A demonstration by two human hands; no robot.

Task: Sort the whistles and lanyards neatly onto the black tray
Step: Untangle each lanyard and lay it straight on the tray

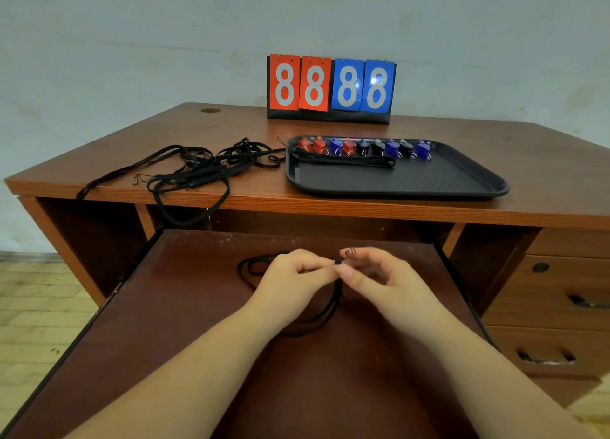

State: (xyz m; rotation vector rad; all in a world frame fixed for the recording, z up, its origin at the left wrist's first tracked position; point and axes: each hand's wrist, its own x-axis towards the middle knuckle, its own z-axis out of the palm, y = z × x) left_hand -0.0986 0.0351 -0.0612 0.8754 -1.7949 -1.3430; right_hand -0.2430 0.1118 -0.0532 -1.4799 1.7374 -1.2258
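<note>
A black tray [462, 187] sits on the desk at the right. Along its far edge runs a row of several whistles [363, 147] in red, blue and black. One folded black lanyard [346, 161] lies in the tray just in front of them. A tangled heap of black lanyards [198, 167] lies on the desk left of the tray, with one loop hanging over the front edge. Over the pulled-out shelf, my left hand [293, 280] and my right hand [373, 273] pinch the end of another black lanyard [325, 313], whose loops rest on the shelf.
A flip scoreboard [331, 88] showing 8888 stands at the back of the desk [429, 214]. The pulled-out brown shelf [198, 339] lies under my arms. Drawers [554, 306] with dark handles are at the right. Wooden floor shows at the left.
</note>
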